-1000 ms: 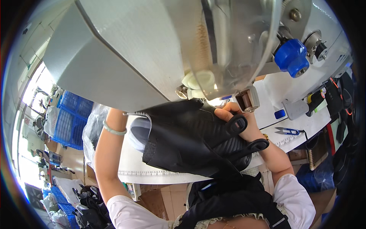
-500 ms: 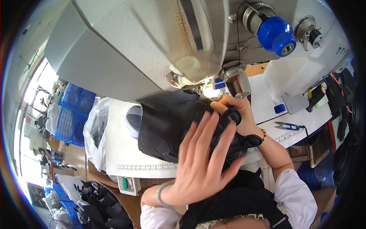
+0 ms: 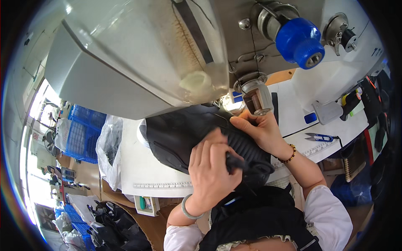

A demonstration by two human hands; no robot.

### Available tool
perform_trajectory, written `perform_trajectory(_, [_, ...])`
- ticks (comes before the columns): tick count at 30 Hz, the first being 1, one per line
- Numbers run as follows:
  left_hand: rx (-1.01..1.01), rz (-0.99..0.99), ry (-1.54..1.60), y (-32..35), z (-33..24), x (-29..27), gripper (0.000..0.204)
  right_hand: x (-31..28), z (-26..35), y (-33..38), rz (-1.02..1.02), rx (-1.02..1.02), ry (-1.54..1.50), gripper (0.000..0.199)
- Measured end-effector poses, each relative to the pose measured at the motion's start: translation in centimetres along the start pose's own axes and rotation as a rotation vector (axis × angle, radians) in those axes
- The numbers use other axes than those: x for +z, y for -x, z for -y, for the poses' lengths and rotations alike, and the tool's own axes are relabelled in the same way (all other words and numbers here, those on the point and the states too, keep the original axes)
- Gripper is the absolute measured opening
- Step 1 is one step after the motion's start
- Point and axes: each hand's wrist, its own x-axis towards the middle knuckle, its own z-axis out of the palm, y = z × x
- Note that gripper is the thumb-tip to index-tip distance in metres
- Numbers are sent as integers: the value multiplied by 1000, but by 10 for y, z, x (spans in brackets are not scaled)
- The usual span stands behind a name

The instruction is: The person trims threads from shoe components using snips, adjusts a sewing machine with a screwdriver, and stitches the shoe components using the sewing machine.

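Observation:
A black leather-look bag piece [image 3: 180,129] with a ribbed panel lies on the white table under the sewing machine head [image 3: 121,71]. My left hand [image 3: 213,169] is closed over the near part of the piece, its fingers curled round a short black strap [image 3: 233,161]. My right hand [image 3: 266,131] grips the piece's right edge close to the lit needle area, thumb on top and the other fingers partly hidden behind the machine's thread part. The needle itself is hidden by the machine head.
Blue-handled thread snips [image 3: 321,137] lie on the table [image 3: 138,167] to the right, near a printed ruler strip. A blue tension knob [image 3: 299,44] juts from the machine. Blue crates [image 3: 83,134], a clear plastic bag [image 3: 109,146] and a heap of black pieces [image 3: 113,226] stand left.
My left hand, spread flat and moving over the piece before, has curled shut on the strap. The black loops by my right hand have shifted down, uncovering the ribbed panel. My view has shifted slightly.

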Motion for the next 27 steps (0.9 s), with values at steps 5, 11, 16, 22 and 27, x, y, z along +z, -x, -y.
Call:
perform_trajectory(5, [133,40,-180,-3,7,10,23,-2,6,-2,-22,136,-107,20])
perform_trajectory(11, [160,-17,-344,-5,10,16,18,-1,10,-1,-51,89,-131,19])
perform_trajectory(16, [187,-30,-274,-7,16,14,17,1,7,-2,-49,75,-113,20])
perform_trajectory(22, [226,-33,-302,-9,17,13,17,2,7,0,-59,74,-145,21])
perform_trajectory(27, [229,-21,-280,-11,18,11,16,4,6,0,-76,92,-178,21])
